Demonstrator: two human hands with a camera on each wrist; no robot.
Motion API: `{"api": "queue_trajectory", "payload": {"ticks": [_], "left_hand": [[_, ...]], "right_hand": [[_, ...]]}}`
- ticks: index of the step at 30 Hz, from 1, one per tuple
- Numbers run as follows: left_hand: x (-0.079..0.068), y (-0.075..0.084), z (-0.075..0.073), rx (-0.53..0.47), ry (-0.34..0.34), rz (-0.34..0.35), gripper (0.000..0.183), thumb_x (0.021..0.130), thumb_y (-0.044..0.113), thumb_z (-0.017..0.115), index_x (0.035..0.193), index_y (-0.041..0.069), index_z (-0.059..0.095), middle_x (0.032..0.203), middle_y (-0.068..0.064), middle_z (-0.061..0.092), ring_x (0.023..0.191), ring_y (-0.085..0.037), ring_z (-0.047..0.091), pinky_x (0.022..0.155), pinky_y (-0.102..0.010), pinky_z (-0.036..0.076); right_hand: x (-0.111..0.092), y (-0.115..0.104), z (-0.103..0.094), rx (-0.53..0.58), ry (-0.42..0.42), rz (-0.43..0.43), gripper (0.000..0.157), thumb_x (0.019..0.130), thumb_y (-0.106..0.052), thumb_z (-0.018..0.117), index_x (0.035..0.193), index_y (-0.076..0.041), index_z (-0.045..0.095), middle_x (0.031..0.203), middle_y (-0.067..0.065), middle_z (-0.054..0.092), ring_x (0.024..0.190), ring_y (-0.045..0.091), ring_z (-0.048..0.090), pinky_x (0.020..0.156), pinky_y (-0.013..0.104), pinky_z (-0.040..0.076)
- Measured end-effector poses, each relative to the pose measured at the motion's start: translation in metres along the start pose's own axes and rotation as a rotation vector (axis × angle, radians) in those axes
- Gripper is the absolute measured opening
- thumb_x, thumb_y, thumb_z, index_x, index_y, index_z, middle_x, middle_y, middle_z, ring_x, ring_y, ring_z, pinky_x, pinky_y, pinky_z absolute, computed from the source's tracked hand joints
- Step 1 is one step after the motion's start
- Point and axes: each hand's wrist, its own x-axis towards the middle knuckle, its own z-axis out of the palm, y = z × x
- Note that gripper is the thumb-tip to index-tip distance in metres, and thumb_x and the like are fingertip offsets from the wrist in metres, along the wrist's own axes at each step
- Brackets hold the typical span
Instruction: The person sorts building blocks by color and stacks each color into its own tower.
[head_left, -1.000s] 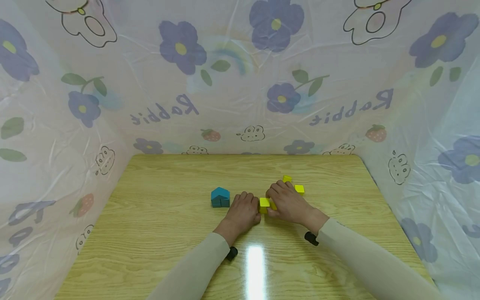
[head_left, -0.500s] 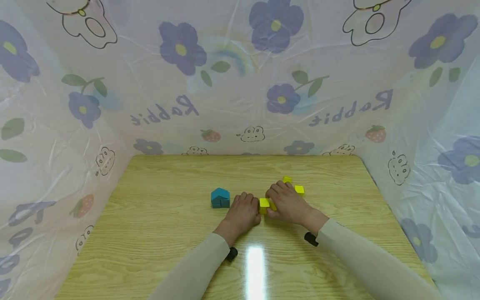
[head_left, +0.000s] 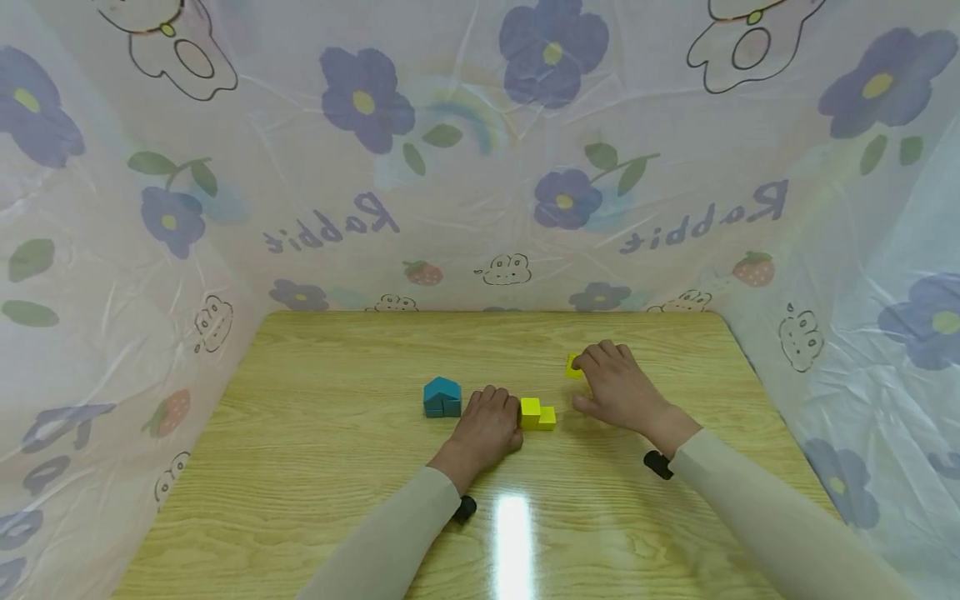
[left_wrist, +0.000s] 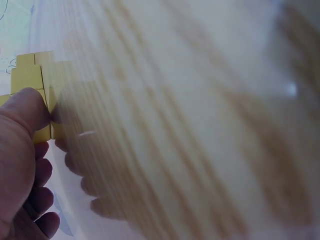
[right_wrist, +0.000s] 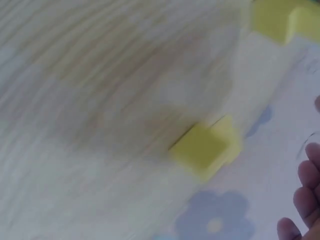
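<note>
Near the middle of the table in the head view, my left hand (head_left: 489, 425) pinches a yellow block at the left end of a small group. In the left wrist view my thumb (left_wrist: 32, 107) presses on that yellow block (left_wrist: 42, 134), with more yellow blocks behind it. A taller yellow stack (head_left: 530, 412) and a low yellow block (head_left: 547, 418) stand right of the hand. Farther right, my right hand (head_left: 622, 387) is spread, thumb and fingers apart, its fingertips close to a loose yellow block (head_left: 572, 366). The right wrist view shows yellow blocks (right_wrist: 200, 150) apart from the fingers.
Left of my left hand, several blue blocks (head_left: 442, 396) form a small house shape with a pointed top. The wooden table (head_left: 315, 467) ends at a patterned cloth (head_left: 465, 183) behind and at both sides. A bright reflection lies near the front.
My right hand has let go of the low yellow block by the stack and moved right and farther back. It now covers where another loose yellow block showed. My left hand stays in place.
</note>
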Motion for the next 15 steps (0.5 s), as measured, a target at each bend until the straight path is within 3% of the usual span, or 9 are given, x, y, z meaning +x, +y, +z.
{"api": "queue_trajectory", "payload": {"ticks": [9,15], "left_hand": [[0.001,0.000,0.001,0.003,0.001,0.008,0.029,0.102,0.036,0.061,0.118,0.012,0.061,0.102,0.001,0.057,0.095,-0.019,0.046,0.090,-0.035,0.043],[0.001,0.000,0.001,0.001,-0.016,-0.001,0.030,0.103,0.036,0.060,0.120,0.012,0.061,0.104,0.000,0.058,0.097,-0.019,0.047,0.092,-0.035,0.043]], "right_hand": [[-0.028,0.040,0.015,-0.252,-0.055,0.019,0.056,0.089,-0.041,0.080,0.125,0.000,0.064,0.120,0.016,0.063,0.111,0.037,0.053,0.099,0.056,0.042],[-0.033,0.048,0.022,-0.265,-0.053,0.030,0.050,0.090,-0.036,0.077,0.121,0.001,0.065,0.117,0.016,0.064,0.109,0.038,0.053,0.098,0.057,0.042]]}}
